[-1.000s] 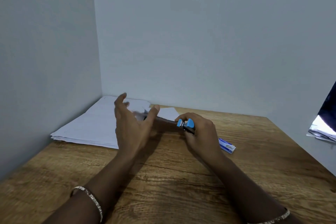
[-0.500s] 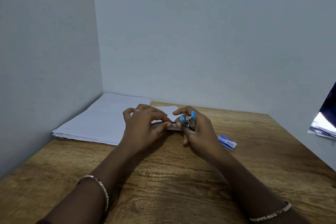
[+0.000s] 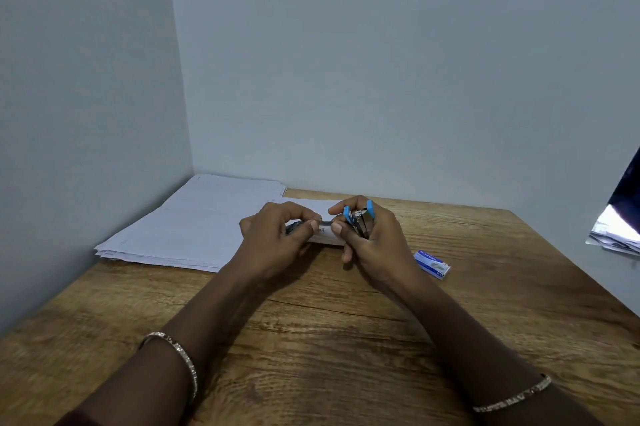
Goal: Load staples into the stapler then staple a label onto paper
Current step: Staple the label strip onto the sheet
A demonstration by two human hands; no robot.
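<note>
Right hand fingers grip the mostly hidden blue stapler, upright; left hand pinches perhaps a staple strip.

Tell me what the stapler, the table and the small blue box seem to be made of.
Stapler: likely metal body, shiny grey glints, with matte blue parts that look plastic.
Table: wood or wood-look laminate; brown grain lines and knots, low sheen. Which one cannot be told.
Small blue box: probably thin printed card, with sharp folded edges and a white end.
</note>
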